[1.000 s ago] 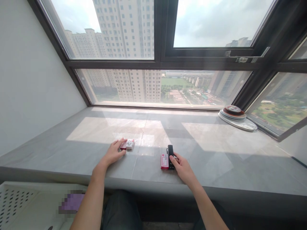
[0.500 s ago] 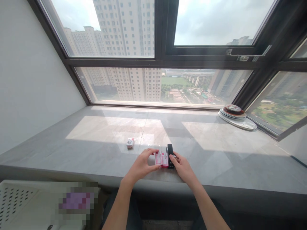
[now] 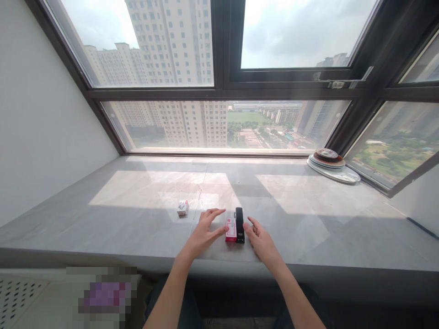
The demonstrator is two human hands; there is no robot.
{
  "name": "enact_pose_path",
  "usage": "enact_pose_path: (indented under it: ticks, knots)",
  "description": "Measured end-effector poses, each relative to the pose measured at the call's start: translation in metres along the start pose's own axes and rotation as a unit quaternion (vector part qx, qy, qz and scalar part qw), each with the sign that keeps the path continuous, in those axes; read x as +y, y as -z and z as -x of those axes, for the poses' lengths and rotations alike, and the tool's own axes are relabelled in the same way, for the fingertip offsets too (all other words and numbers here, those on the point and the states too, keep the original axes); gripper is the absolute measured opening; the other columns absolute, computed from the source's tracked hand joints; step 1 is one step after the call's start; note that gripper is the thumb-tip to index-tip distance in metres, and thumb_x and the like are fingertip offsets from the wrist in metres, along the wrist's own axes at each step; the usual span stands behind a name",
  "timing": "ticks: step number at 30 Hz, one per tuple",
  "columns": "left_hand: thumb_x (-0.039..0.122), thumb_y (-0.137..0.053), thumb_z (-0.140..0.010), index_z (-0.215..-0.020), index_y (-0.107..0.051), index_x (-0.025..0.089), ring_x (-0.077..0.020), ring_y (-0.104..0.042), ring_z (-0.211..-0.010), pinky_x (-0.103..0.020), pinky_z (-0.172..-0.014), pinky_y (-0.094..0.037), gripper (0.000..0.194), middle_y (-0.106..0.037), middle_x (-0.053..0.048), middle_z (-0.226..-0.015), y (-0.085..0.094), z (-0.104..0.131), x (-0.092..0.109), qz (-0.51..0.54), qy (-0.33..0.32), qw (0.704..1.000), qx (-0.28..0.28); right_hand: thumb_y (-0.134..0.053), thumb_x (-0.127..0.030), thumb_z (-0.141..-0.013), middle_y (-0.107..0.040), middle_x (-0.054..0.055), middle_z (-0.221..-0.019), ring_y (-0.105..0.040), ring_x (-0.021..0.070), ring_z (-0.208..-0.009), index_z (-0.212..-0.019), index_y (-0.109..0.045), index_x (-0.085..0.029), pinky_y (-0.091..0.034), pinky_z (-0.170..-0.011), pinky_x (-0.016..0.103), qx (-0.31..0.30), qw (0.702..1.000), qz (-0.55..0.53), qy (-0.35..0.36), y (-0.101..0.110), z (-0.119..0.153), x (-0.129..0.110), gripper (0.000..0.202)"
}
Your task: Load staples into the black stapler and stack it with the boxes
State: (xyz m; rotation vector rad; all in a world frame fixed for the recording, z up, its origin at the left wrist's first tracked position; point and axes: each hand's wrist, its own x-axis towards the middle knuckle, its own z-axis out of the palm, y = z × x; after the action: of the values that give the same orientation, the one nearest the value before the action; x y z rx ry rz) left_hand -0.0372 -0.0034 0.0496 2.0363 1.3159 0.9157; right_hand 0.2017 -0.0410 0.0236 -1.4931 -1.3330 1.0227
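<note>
A black stapler (image 3: 239,225) lies lengthwise on the grey stone sill. Right beside it, on its left, is a small pink-and-white box (image 3: 231,230) with a printed label on top. My left hand (image 3: 205,230) is open at the box's left, its thumb tip at the box's edge and the fingers stretched out above. On the other side, my right hand (image 3: 259,238) is open, with the thumb close to the stapler's right edge and the index finger apart from it. Whether that thumb touches the stapler I cannot tell.
A small white box (image 3: 183,208) with printing stands farther back on the left. Stacked plates (image 3: 332,167) sit in the far right corner by the window. Below the sill's front edge at the lower left is a white perforated basket (image 3: 24,297).
Two pink-and-white panels lay side by side left of the stapler; now one box top shows there. My left fingers have spread, and my right hand has let go of the stapler.
</note>
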Motion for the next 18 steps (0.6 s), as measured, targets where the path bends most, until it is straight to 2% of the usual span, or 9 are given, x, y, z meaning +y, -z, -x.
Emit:
enact_pose_path:
  ticks: [2, 3, 4, 5, 7, 8, 10, 15, 18]
  knots:
    - [0.054, -0.044, -0.099, -0.132, -0.061, 0.029, -0.0246, -0.057, -0.116, -0.034, -0.091, -0.049, 0.044, -0.063, -0.007, -0.121, 0.026, -0.003, -0.019, -0.085, 0.105, 0.984, 0.116, -0.062, -0.067, -0.085, -0.055, -0.002, -0.074, -0.053, 0.0169, -0.067, -0.151, -0.046, -0.015, -0.048, -0.068, 0.030, -0.002, 1.000, 0.015, -0.009, 0.004, 0.008, 0.005, 0.085]
    - [0.055, -0.040, -0.100, -0.129, -0.062, 0.026, -0.0254, -0.059, -0.110, -0.035, -0.089, -0.049, 0.046, -0.065, -0.008, -0.113, 0.040, -0.005, -0.029, -0.137, 0.171, 0.961, 0.171, -0.066, -0.067, -0.082, -0.053, -0.003, -0.074, -0.052, 0.0160, -0.066, -0.153, -0.043, -0.016, -0.047, -0.067, 0.029, -0.010, 1.000, 0.026, -0.011, 0.005, 0.011, 0.007, 0.090]
    - [0.055, -0.038, -0.100, -0.130, -0.061, 0.022, -0.0281, -0.060, -0.106, -0.038, -0.087, -0.048, 0.050, -0.065, -0.011, -0.107, 0.052, -0.007, -0.040, -0.160, 0.212, 0.944, 0.196, -0.069, -0.066, -0.080, -0.052, -0.004, -0.074, -0.051, 0.0155, -0.066, -0.155, -0.040, -0.016, -0.045, -0.065, 0.028, -0.021, 0.999, 0.039, -0.012, 0.006, 0.014, 0.008, 0.094]
    - [0.055, -0.037, -0.100, -0.131, -0.059, 0.019, -0.0294, -0.062, -0.099, -0.038, -0.082, -0.047, 0.053, -0.066, -0.011, -0.101, 0.062, -0.010, -0.050, -0.171, 0.237, 0.935, 0.201, -0.071, -0.066, -0.078, -0.051, -0.005, -0.074, -0.051, 0.0154, -0.065, -0.155, -0.039, -0.017, -0.044, -0.063, 0.027, -0.032, 0.998, 0.057, -0.012, 0.007, 0.016, 0.008, 0.097]
    - [0.055, -0.039, -0.098, -0.129, -0.060, 0.018, -0.0292, -0.064, -0.088, -0.036, -0.074, -0.046, 0.053, -0.068, -0.009, -0.090, 0.070, -0.016, -0.063, -0.168, 0.251, 0.938, 0.171, -0.074, -0.064, -0.076, -0.050, -0.005, -0.072, -0.051, 0.0157, -0.065, -0.156, -0.038, -0.018, -0.041, -0.060, 0.027, -0.054, 0.994, 0.099, -0.006, 0.006, 0.018, 0.004, 0.099]
    - [0.056, -0.040, -0.097, -0.127, -0.061, 0.019, -0.0276, -0.065, -0.084, -0.034, -0.071, -0.045, 0.051, -0.068, -0.007, -0.086, 0.068, -0.020, -0.066, -0.163, 0.246, 0.944, 0.148, -0.076, -0.063, -0.075, -0.050, -0.005, -0.070, -0.051, 0.0160, -0.064, -0.155, -0.040, -0.019, -0.039, -0.058, 0.027, -0.062, 0.991, 0.122, 0.000, 0.006, 0.018, 0.000, 0.098]
    - [0.055, -0.042, -0.097, -0.124, -0.063, 0.024, -0.0239, -0.066, -0.080, -0.030, -0.070, -0.044, 0.046, -0.070, -0.003, -0.082, 0.051, -0.029, -0.062, -0.149, 0.219, 0.959, 0.100, -0.078, -0.058, -0.073, -0.053, -0.005, -0.069, -0.053, 0.0166, -0.063, -0.152, -0.044, -0.022, -0.036, -0.056, 0.026, -0.078, 0.984, 0.161, 0.017, 0.004, 0.015, -0.007, 0.094]
    - [0.055, -0.036, -0.101, -0.129, -0.058, 0.032, -0.0189, -0.069, -0.084, -0.027, -0.078, -0.044, 0.043, -0.073, 0.003, -0.084, -0.010, -0.043, -0.024, -0.114, 0.124, 0.986, 0.002, -0.077, -0.047, -0.076, -0.064, -0.004, -0.074, -0.059, 0.0180, -0.066, -0.136, -0.056, -0.029, -0.037, -0.059, 0.026, -0.100, 0.977, 0.180, 0.064, -0.002, 0.004, -0.019, 0.066]
    - [0.053, -0.023, -0.105, -0.126, -0.060, 0.035, -0.0187, -0.070, -0.097, -0.028, -0.089, -0.043, 0.046, -0.076, 0.003, -0.098, -0.030, -0.041, -0.005, -0.107, 0.090, 0.990, -0.027, -0.074, -0.044, -0.078, -0.065, -0.004, -0.072, -0.059, 0.0180, -0.064, -0.134, -0.057, -0.030, -0.037, -0.059, 0.026, -0.113, 0.973, 0.188, 0.076, -0.004, -0.001, -0.018, 0.061]
